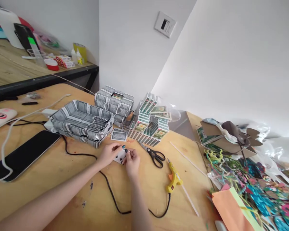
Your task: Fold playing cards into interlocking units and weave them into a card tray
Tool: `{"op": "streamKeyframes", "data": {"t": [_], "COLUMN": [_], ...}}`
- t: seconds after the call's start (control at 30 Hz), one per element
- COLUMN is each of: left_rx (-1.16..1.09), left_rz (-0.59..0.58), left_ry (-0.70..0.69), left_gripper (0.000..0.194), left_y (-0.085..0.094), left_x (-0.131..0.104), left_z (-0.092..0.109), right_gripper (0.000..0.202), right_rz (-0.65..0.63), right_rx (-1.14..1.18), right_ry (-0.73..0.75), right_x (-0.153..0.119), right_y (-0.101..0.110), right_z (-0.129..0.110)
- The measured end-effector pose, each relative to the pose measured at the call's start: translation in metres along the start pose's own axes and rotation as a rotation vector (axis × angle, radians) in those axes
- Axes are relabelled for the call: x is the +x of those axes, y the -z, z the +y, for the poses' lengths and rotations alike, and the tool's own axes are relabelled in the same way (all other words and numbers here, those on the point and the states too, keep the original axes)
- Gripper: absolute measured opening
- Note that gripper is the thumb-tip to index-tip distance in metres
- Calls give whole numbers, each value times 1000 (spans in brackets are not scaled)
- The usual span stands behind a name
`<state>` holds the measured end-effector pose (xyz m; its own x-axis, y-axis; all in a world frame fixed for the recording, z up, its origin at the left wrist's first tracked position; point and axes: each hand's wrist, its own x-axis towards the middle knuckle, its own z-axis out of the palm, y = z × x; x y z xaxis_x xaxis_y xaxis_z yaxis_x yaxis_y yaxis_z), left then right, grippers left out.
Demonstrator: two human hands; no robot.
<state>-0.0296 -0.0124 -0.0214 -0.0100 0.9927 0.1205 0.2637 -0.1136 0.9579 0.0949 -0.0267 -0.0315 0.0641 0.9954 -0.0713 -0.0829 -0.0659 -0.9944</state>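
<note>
Both hands are close together over the wooden table, holding one white playing card (119,156) with dark pips. My left hand (109,154) pinches its upper left side. On the card's right side my right hand (132,161) is closed, its fingertips near the left ones. Just behind the hands lie face-down cards (118,134). To the left stands an open tray made of grey-patterned cards (73,128), with more cards inside. A box covered in similar cards (114,102) sits behind it. Green and white card packs (148,126) are stacked behind and to the right.
Black scissors (156,156) and a yellow glue gun (174,178) with a black cord lie right of the hands. A tablet (26,155) and white cable are at the left. Colourful craft scraps (250,189) fill the far right. Clear glue sticks (188,158) rest on the table.
</note>
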Motion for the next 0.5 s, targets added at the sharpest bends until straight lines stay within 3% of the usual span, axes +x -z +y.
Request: {"op": "streamKeyframes", "data": {"t": [0.27, 0.5], "left_rx": [-14, -73], "left_rz": [-61, -27], "left_ry": [13, 14], "left_gripper": [26, 24], "left_y": [5, 5], "left_x": [1, -2], "left_z": [-2, -5], "right_gripper": [30, 31], "right_rz": [3, -10], "right_rx": [-2, 12], "right_ry": [-6, 4], "right_x": [-1, -6], "right_y": [1, 3], "right_z": [3, -2]}}
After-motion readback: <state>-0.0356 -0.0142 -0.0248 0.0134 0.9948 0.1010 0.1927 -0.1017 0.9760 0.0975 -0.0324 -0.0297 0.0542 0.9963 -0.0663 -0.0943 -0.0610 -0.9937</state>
